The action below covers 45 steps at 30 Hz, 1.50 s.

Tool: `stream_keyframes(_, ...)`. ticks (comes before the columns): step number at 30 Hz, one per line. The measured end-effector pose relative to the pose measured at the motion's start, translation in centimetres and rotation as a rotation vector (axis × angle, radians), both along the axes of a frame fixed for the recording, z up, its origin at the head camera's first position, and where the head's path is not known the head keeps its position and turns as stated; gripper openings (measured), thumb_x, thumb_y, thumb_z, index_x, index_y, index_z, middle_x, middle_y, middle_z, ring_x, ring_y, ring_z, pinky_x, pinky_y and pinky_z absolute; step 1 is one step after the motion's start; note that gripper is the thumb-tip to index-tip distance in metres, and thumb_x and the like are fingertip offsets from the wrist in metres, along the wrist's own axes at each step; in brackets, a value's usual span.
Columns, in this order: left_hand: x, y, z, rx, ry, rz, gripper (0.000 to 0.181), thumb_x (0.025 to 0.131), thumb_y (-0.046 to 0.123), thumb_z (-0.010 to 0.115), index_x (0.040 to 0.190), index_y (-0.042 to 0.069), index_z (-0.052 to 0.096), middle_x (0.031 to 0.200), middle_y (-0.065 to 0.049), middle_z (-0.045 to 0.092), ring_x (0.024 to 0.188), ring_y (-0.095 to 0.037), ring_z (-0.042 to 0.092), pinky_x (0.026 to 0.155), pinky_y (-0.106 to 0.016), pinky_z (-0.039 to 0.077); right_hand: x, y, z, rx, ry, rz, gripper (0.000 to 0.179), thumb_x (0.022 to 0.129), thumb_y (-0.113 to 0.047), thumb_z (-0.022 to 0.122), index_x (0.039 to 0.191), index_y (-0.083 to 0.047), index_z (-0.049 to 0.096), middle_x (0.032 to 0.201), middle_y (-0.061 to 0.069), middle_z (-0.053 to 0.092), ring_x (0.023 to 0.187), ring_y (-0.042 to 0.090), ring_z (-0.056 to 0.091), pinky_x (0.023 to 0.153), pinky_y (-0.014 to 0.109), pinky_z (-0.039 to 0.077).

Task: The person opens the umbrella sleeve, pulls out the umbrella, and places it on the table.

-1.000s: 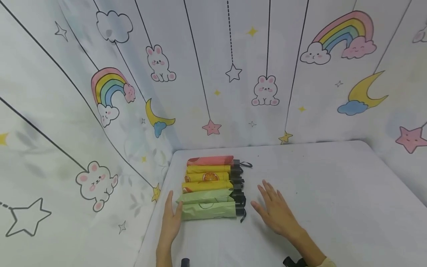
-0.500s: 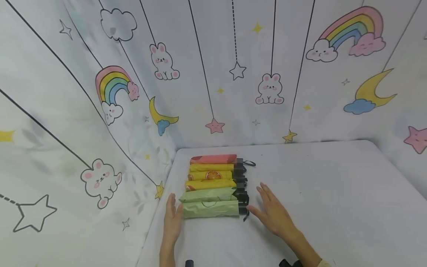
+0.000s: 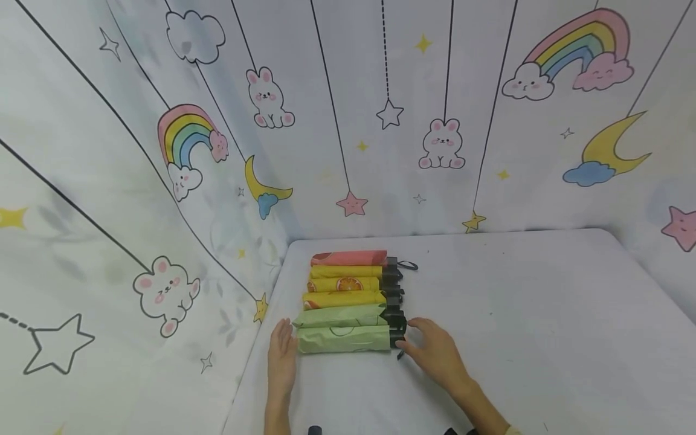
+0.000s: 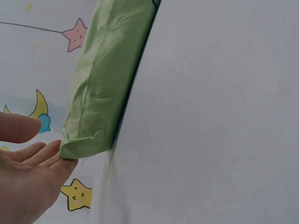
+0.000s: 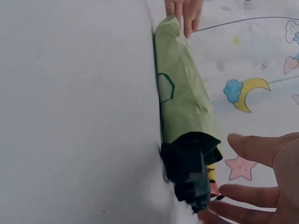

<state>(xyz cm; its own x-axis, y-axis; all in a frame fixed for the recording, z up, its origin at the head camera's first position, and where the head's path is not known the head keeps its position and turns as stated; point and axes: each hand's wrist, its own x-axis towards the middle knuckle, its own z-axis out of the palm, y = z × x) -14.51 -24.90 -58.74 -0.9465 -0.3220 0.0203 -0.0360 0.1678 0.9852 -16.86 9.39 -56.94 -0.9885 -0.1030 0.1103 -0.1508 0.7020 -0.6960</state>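
Note:
Several folded umbrellas lie side by side on the white table, black handles to the right. The nearest is a light green umbrella point(image 3: 344, 340), with another green umbrella point(image 3: 339, 316) behind it. Beyond them are yellow umbrellas point(image 3: 344, 299) and a red umbrella point(image 3: 349, 258) at the back. My left hand point(image 3: 281, 359) stands at the left ends of the green ones; in the left wrist view its relaxed fingers point(image 4: 56, 161) touch or nearly touch the sleeve's end. My right hand point(image 3: 437, 356) is at the black handles point(image 3: 397, 338), thumb and fingers spread apart, gripping nothing.
The white table point(image 3: 522, 326) stretches away to the right of the row. A cloth backdrop point(image 3: 326, 121) printed with rabbits, stars and rainbows rises behind and at the left. A dark object point(image 3: 315, 430) shows at the bottom edge.
My right hand has moved left to the black handles, its fingers bending inward. The left hand stays at the left ends, its fingers a little lower. The umbrellas keep their arrangement.

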Motion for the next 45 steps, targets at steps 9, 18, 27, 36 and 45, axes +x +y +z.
stream_keyframes(9,-0.3,0.3,-0.8,0.036,0.047,0.057,0.056,0.105,-0.007,0.047,0.158,-0.002,0.032,0.162,-0.023,0.040,0.149,-0.040,0.039,0.119,-0.037,0.038,0.0,-1.1,-0.5,-0.018,0.010,-0.010,0.049,0.084,-0.031,0.089,0.125,-0.009,0.073,0.123,0.009,0.073,0.109,0.028,0.071,0.097,0.053,0.056)
stream_keyframes(18,-0.4,0.6,-1.1,0.060,0.026,0.169,0.052,0.104,-0.006,0.052,0.155,0.000,0.040,0.155,-0.020,0.051,0.143,-0.033,0.050,0.105,-0.017,0.046,-0.2,-1.8,-1.1,0.005,0.032,0.010,0.044,0.081,-0.020,0.089,0.119,-0.005,0.074,0.113,0.011,0.075,0.100,0.027,0.071,0.094,0.052,0.057)
stream_keyframes(27,-0.3,0.7,-1.0,0.064,0.025,0.204,0.050,0.104,-0.008,0.049,0.153,-0.001,0.043,0.152,-0.019,0.054,0.140,-0.029,0.054,0.107,-0.018,0.045,-1.0,-1.8,-2.0,-0.045,0.027,0.024,0.041,0.082,-0.013,0.088,0.119,-0.004,0.074,0.106,0.008,0.076,0.092,0.021,0.072,0.084,0.047,0.059)
stream_keyframes(36,-0.5,0.7,-1.5,0.092,0.048,0.220,0.048,0.103,-0.009,0.049,0.151,-0.002,0.046,0.150,-0.019,0.056,0.139,-0.030,0.055,0.105,-0.016,0.046,-1.8,-1.3,-3.3,-0.094,0.009,0.031,0.037,0.084,-0.014,0.087,0.118,-0.008,0.075,0.102,0.006,0.076,0.086,0.016,0.072,0.078,0.040,0.060)
stream_keyframes(45,-0.6,0.5,-1.8,0.104,0.070,0.224,0.048,0.102,-0.011,0.050,0.150,-0.003,0.046,0.150,-0.021,0.056,0.138,-0.030,0.056,0.103,-0.014,0.046,-1.9,-1.1,-3.2,-0.108,-0.004,0.039,0.034,0.083,-0.013,0.087,0.115,-0.008,0.076,0.093,0.001,0.074,0.079,0.010,0.067,0.072,0.033,0.057)
